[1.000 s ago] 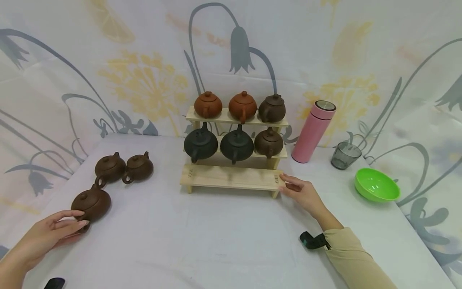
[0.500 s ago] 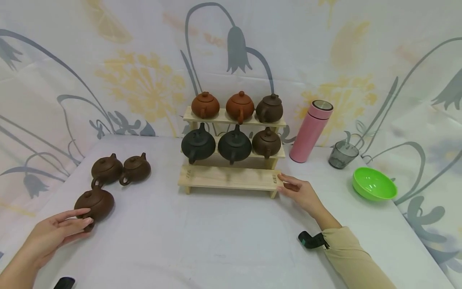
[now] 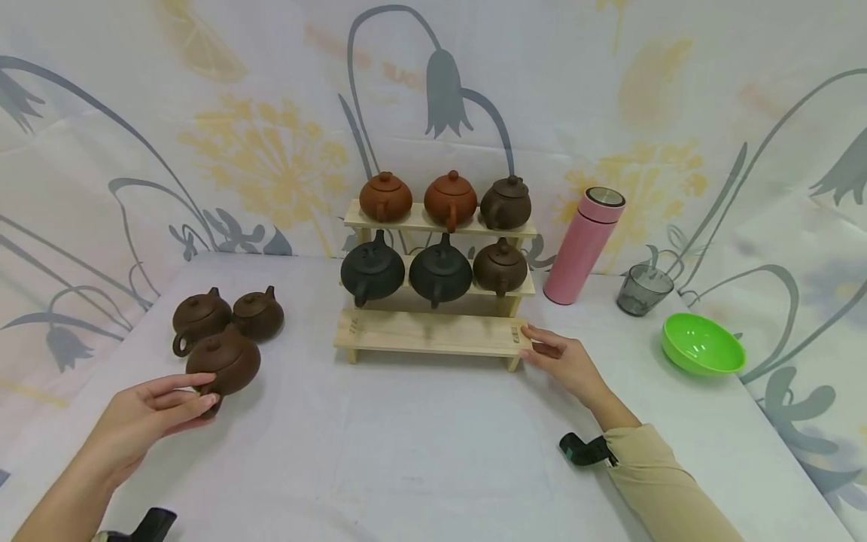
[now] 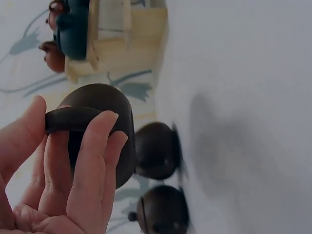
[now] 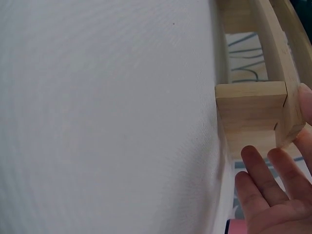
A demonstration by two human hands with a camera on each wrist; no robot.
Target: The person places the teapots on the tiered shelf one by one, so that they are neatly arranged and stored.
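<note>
My left hand (image 3: 159,406) pinches the handle of a dark brown teapot (image 3: 225,360), thumb on one side and fingers through the loop. In the left wrist view this teapot (image 4: 100,95) hangs off the table, its shadow on the white cloth. Just behind it stand two more brown teapots (image 3: 201,315), which it partly overlaps in the head view. My right hand (image 3: 561,367) grips the right end of the lowest board of a three-tier wooden shelf (image 3: 427,333). In the right wrist view, fingertips lie around the corner of that board (image 5: 290,109), other fingers extended beside it.
Orange-red teapots (image 3: 385,197) and a brown one fill the top tier; two black teapots (image 3: 372,271) and a brown one fill the middle. Right of the shelf stand a pink thermos (image 3: 582,248), a grey see-through cup (image 3: 643,292) and a green bowl (image 3: 703,346).
My left hand has carried the brown teapot to the right and farther back, up off the table toward the other two. My right hand stays at the shelf's end.
</note>
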